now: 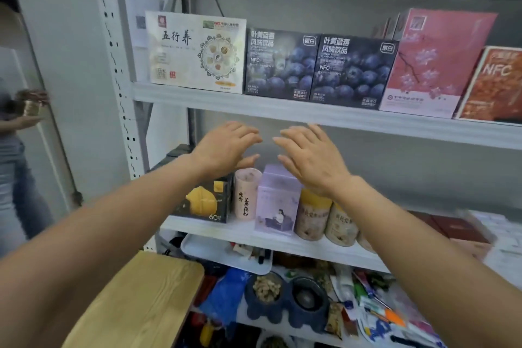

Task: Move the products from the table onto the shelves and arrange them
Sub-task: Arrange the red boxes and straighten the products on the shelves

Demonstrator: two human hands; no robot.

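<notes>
Standing in one row on the upper shelf [282, 111], left to right, are a white box [180, 54], two blueberry boxes [279, 65], a pink blossom box [432, 65] and an orange-red box [491, 85]. All are upright with fronts outward. The middle shelf [248, 236] carries a black lemon box [206, 202], a pink canister [245, 195], a lilac box [278, 206] and two beige canisters [312, 219] with yellow lids, side by side at the front edge. Dark red boxes [457, 227] lie flat further right. Every package is closed, so contents are not seen. Below that shelf a white tray [203, 251] holds small mixed items. Two dark bowls [267, 289] sit together: the left one holds brownish pieces, and the right one's content cannot be told. A corner of the wooden table [141, 299] shows lower left.

Both forearms reach forward and upward. The left hand [226, 147] hovers palm down above the pink canister and the black lemon box, fingers spread wide, holding nothing. Whether its thumb touches the canister top cannot be told. The right hand [310, 155] hovers above the lilac box, fingers spread and slightly bent, grasping nothing. The two hands' fingertips are near each other but apart.
</notes>
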